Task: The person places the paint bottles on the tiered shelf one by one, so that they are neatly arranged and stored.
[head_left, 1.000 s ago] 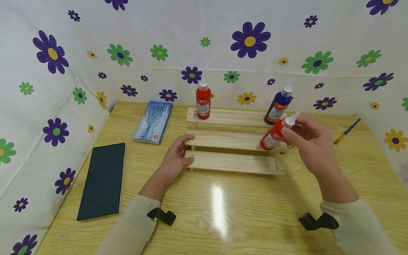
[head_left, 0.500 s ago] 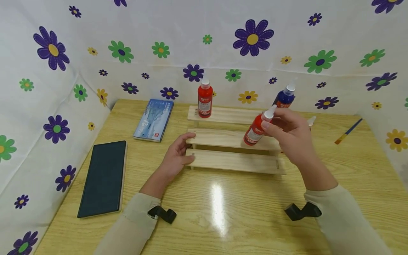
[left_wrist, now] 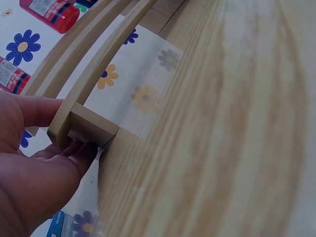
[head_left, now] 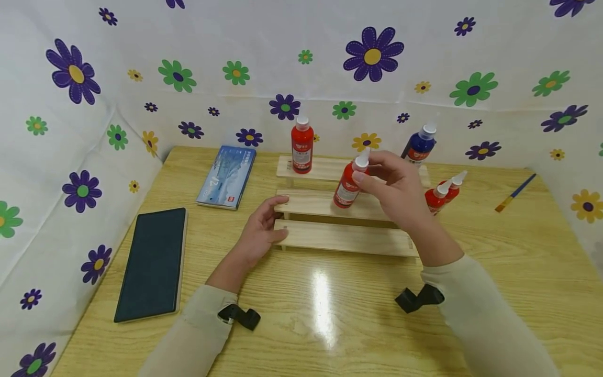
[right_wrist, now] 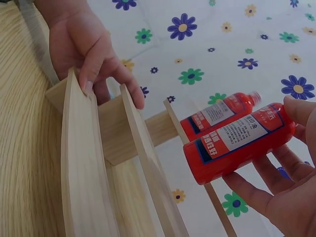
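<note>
My right hand (head_left: 402,188) pinches a red ink bottle (head_left: 347,188) with a white nozzle near its top. The bottle is tilted over the middle step of a three-step wooden rack (head_left: 344,238). In the right wrist view, the held bottle (right_wrist: 237,143) is just above the steps. My left hand (head_left: 254,233) grips the rack's left end, thumb on the front step and a finger on the middle one; the left wrist view shows other fingers beneath the step. Another red bottle (head_left: 302,146) stands at the top step's left end, a dark blue bottle (head_left: 418,147) at its right.
Two more red bottles (head_left: 434,200) stand right of the rack, partly behind my right wrist. Farther right lies a paintbrush (head_left: 515,193). A blue boxed item (head_left: 227,177) and a dark notebook (head_left: 152,264) lie on the left of the table. Flowered cloth (head_left: 202,47) hangs behind.
My right hand has carried the red ink bottle leftward along the middle step, from the right end to about its centre. The left hand has kept its grip on the rack.
</note>
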